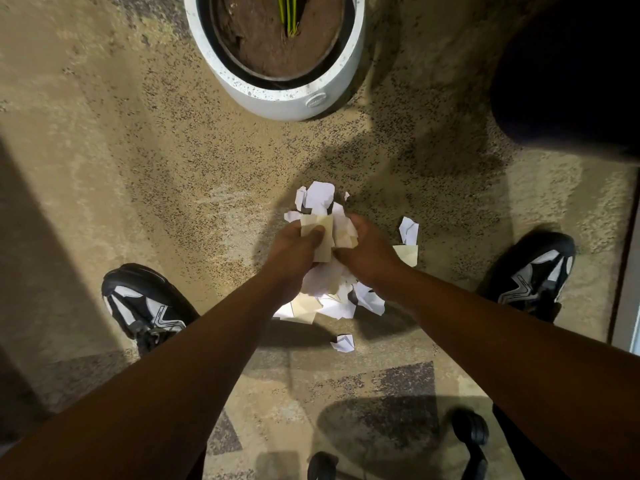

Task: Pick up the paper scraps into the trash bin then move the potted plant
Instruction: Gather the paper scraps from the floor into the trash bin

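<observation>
On your left, your shoe (pixel 145 303) stands on the carpet (pixel 138 168), well clear of the mess. Your left hand (pixel 294 249) is curled around a bunch of paper scraps (pixel 320 237), thumb pressing a tan piece flat against the wad. Keep that grip firm but loose enough to take more, and draw the fingers under the pile rather than pinching from above, so thin bits do not slip out.

Just beside it, your right hand (pixel 363 252) is also closed on the same wad from the other side. Press the two hands together to make one bundle before you lift.

Below your hands more scraps lie on the carpet, and a lone scrap (pixel 343 343) sits nearer you; two loose pieces (pixel 408 242) lie just right of your right hand. Sweep these in, or plan a second pass.

The potted plant (pixel 277 53) stands ahead, apart from the pile, untouched. The dark shape (pixel 568 74) at upper right may be the trash bin; I cannot tell for sure. Your right shoe (pixel 533 275) is far right.
</observation>
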Motion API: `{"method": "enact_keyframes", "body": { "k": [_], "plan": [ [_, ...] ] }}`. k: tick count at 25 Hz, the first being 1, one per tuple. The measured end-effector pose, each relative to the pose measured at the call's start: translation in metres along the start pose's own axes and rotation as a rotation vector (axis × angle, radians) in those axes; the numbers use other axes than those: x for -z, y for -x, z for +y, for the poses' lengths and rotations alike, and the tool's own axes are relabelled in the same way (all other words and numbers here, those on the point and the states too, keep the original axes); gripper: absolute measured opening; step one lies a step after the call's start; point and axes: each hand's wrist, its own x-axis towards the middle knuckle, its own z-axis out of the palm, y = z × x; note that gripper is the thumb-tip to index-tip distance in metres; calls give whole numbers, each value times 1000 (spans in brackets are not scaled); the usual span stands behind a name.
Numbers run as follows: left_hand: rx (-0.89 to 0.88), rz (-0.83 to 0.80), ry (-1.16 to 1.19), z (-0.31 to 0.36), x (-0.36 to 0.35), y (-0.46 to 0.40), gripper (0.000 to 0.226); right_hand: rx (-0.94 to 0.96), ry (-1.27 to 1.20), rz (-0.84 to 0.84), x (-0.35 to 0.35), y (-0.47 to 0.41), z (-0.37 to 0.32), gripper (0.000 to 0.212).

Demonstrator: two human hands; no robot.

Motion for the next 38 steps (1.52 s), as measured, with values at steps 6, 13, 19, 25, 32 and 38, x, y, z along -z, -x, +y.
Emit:
{"method": "enact_keyframes", "body": {
  "k": [6, 13, 19, 25, 32, 38],
  "plan": [
    [-87, -71, -7, 57, -19, 49, 20, 53, -180, 220, 40, 46, -46, 39],
    [-20, -395, 60, 138, -52, 135, 27, 133, -770, 311, 92, 155, -111, 38],
    [-295, -452, -200, 195, -125, 187, 19, 321, -1123, 349, 149, 208, -138, 36],
    [-487, -371, -228, 228, -206, 187, 4, 376, -1225, 658, 213, 210, -139, 27],
    [-432, -206, -53, 238, -278, 191, 26, 291, -1431, 596, 259, 208, -138, 24],
    [-184, -251, 103, 237, -307, 181, 35, 280, -1593, 379, 274, 203, -136, 30]
  ]
}}
